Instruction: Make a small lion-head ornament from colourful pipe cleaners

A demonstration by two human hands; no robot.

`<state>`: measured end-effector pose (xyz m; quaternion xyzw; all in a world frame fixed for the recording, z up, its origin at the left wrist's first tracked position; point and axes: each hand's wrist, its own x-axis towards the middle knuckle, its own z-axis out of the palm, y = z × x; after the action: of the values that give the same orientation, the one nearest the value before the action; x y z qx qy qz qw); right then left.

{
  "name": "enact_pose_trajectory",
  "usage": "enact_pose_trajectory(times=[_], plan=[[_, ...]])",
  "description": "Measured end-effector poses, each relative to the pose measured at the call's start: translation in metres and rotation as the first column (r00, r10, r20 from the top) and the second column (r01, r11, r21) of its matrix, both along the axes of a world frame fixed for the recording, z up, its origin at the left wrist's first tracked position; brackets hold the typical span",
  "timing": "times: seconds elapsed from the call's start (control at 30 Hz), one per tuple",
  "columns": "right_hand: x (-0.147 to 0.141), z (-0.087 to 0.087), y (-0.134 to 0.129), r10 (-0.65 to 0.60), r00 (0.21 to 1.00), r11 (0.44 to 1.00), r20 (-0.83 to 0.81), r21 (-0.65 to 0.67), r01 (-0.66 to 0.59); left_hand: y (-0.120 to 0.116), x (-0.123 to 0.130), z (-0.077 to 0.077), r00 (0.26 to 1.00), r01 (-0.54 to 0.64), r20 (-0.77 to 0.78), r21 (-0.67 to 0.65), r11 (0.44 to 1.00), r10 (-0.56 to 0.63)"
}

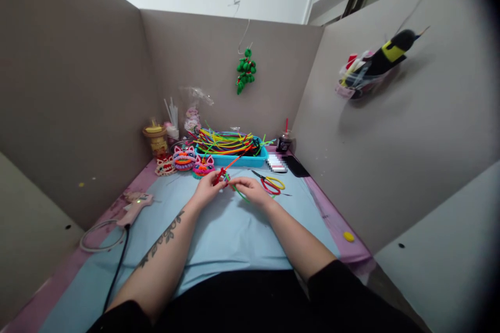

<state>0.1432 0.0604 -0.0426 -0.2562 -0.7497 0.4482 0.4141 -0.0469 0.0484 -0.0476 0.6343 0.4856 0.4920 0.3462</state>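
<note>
My left hand [207, 188] is closed around a small red pipe-cleaner piece [221, 175], from which one orange-red strand sticks up to the right. Facing it, my right hand [252, 191] pinches a green pipe cleaner [239, 195] where it meets the red piece. Both hands are close together above the blue cloth [242, 239]. Just right of my right hand lie scissors [273, 183] with red and yellow handles. Beyond my left hand sit a pink and purple animal-face figure [203, 167], a second such figure [184, 159] and a pale one [164, 166].
A blue tray [234, 161] of coloured pipe cleaners stands at the back. A pink glue gun [135, 209] with its cord lies left. A dark drink cup [285, 140] and black phone-like slab [296, 166] are back right. Panels [226, 88] enclose three sides.
</note>
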Motion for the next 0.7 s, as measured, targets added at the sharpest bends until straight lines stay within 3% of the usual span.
enact_pose_trajectory(times=[0.17, 0.27, 0.4, 0.47, 0.53, 0.6, 0.7], plan=[[-0.005, 0.002, -0.012, -0.007, 0.994, 0.943, 0.109, 0.330, -0.030, -0.001, -0.005, 0.004, 0.990, -0.046, -0.123, 0.131, 0.990, 0.062], [-0.007, 0.002, -0.013, -0.030, 0.992, 0.910, 0.124, 0.413, -0.024, -0.005, -0.004, 0.007, 0.989, -0.022, -0.142, 0.159, 0.987, 0.045], [0.000, 0.005, -0.003, -0.239, 0.965, 0.892, 0.110, 0.417, 0.174, -0.012, 0.001, 0.013, 0.988, 0.092, -0.138, 0.124, 0.988, -0.075], [0.005, 0.005, 0.003, -0.269, 0.949, 0.896, 0.164, 0.405, 0.183, -0.014, 0.002, 0.014, 0.979, 0.164, -0.142, 0.103, 0.981, -0.149], [0.008, 0.004, 0.006, -0.213, 0.953, 0.930, 0.217, 0.345, 0.129, -0.014, 0.003, 0.013, 0.972, 0.198, -0.152, 0.111, 0.974, -0.181], [0.008, 0.001, 0.009, -0.137, 0.963, 0.964, 0.231, 0.256, 0.076, -0.012, 0.003, 0.011, 0.985, 0.154, -0.099, 0.153, 0.976, -0.140], [0.005, -0.002, 0.012, -0.125, 0.984, 0.987, 0.125, 0.121, 0.110, -0.008, 0.003, 0.008, 0.980, -0.019, 0.197, 0.119, 0.993, -0.005]])
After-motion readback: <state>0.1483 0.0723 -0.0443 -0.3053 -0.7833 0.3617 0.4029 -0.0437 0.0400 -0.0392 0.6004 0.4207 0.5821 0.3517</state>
